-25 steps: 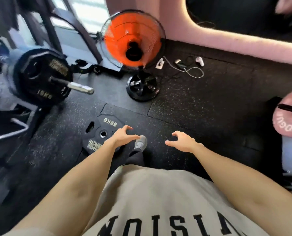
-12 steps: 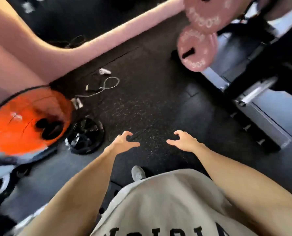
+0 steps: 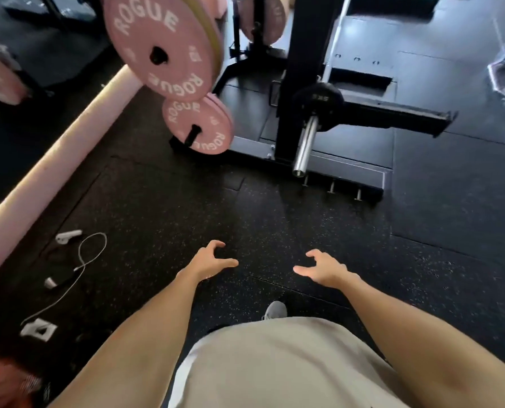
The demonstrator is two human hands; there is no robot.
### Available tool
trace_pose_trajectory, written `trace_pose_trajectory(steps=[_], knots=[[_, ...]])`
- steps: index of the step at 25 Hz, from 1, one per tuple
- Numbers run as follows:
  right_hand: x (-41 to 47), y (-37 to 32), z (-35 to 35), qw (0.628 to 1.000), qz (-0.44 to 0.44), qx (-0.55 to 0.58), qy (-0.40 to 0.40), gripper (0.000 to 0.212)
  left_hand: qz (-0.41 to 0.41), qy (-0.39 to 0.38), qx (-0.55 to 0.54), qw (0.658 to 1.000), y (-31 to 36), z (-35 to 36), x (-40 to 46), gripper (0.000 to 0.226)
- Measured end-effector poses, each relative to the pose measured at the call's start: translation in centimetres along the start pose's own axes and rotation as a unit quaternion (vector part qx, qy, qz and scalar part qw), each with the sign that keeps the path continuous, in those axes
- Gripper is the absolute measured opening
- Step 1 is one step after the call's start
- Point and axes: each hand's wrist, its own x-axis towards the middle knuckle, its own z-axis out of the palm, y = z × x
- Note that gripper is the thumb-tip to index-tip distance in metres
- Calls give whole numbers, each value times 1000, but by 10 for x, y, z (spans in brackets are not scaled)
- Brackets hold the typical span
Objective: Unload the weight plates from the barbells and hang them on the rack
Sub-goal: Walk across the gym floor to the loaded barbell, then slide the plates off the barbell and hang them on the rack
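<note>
Reaching forward with the left hand [image 3: 208, 262] and right hand [image 3: 323, 267] empty, fingers spread, the person risked tripping on the charging cable [image 3: 82, 265] before reaching the black plate [image 3: 316, 100] on the barbell sleeve [image 3: 305, 145].

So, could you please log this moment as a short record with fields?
left hand: empty, fingers spread
right hand: empty, fingers spread
black plate: on the barbell sleeve, ahead of the hands
large pink plate: hung on the rack
small pink plate: hung below it
white cable: on the floor, left
</note>
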Motion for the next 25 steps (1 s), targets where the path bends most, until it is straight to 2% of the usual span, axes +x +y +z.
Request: trace_pose_trajectory(steps=[6,11,17,22,25], knots=[[6,9,-29,997,44,52,25,75,18,-27,39,999,57,-10,36,74],[34,-22,-86,984,30,148,93,81,90,-21,51,994,127,-49,84,76],[78,-57,-193,966,-35,161,199,84,195,15,35,980,232,-92,138,73],[153,-67,-306,949,-64,161,264,92,260,64,31,963,336,-120,216,71],[207,-71,-362,939,-88,163,290,76,279,98,39,954,392,-128,272,66]])
